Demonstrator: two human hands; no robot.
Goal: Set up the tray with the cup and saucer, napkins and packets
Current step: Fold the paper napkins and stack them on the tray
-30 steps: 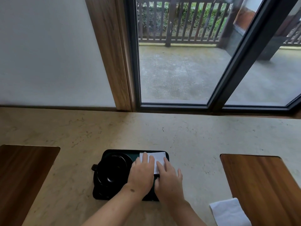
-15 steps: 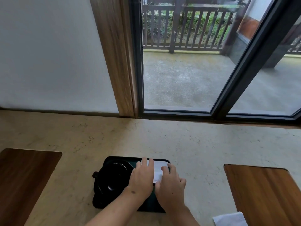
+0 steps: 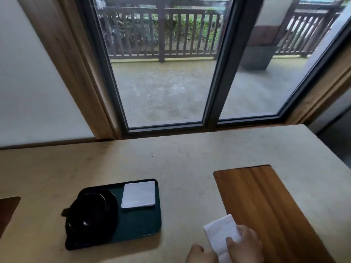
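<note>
A dark green tray (image 3: 140, 223) lies on the stone counter, left of centre. On its left half a black cup (image 3: 89, 209) stands on a black saucer (image 3: 112, 211), handle pointing left. A folded white napkin (image 3: 138, 194) lies flat in the tray's far right corner. A second white napkin (image 3: 220, 230) lies on the counter to the right of the tray. My right hand (image 3: 245, 243) grips its near end, thumb and fingers on the paper. My left hand (image 3: 199, 254) shows only partly at the bottom edge, against the napkin's left side. No packets are in view.
A wooden inlay (image 3: 266, 205) is set into the counter right of the napkin, another (image 3: 7, 207) at the far left. The counter's right edge (image 3: 322, 149) drops off. A glass door with dark frames (image 3: 214, 111) runs along the counter's back.
Both hands have left the napkin on the tray and moved right to the second napkin on the counter. The view has swung to the right.
</note>
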